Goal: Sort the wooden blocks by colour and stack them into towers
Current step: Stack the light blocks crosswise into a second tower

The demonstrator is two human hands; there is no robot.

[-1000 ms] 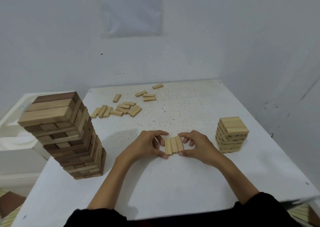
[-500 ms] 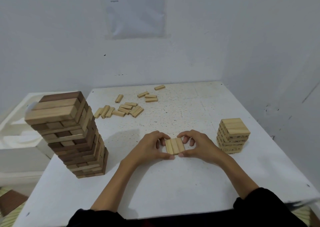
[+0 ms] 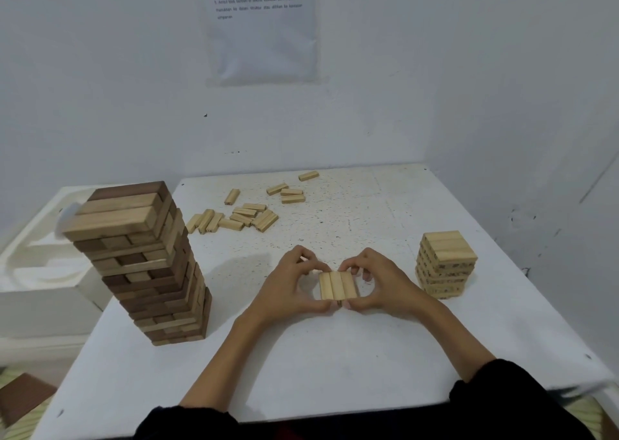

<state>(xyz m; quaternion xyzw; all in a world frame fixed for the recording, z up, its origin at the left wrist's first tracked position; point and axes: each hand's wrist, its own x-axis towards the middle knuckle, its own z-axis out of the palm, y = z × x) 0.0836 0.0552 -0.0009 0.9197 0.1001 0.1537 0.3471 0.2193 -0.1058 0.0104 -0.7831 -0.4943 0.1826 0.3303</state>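
Observation:
Three light wooden blocks (image 3: 336, 284) lie side by side in a row on the white table (image 3: 335, 366), in the middle. My left hand (image 3: 288, 287) grips the row's left side, thumb at the near end and fingers at the far end. My right hand (image 3: 385, 285) grips the right side the same way. A short tower of light blocks (image 3: 445, 263) stands to the right. A tall tower of mixed dark and light blocks (image 3: 147, 262) stands at the left. Several loose light blocks (image 3: 248, 213) lie scattered at the back.
White walls close in behind and to the right of the table. A white foam box (image 3: 37, 272) sits left of the table, behind the tall tower. A printed sheet (image 3: 261, 24) hangs on the back wall.
Both hands have closed in round the three-block row, thumbs now meeting at its near end. The towers and loose blocks have not moved.

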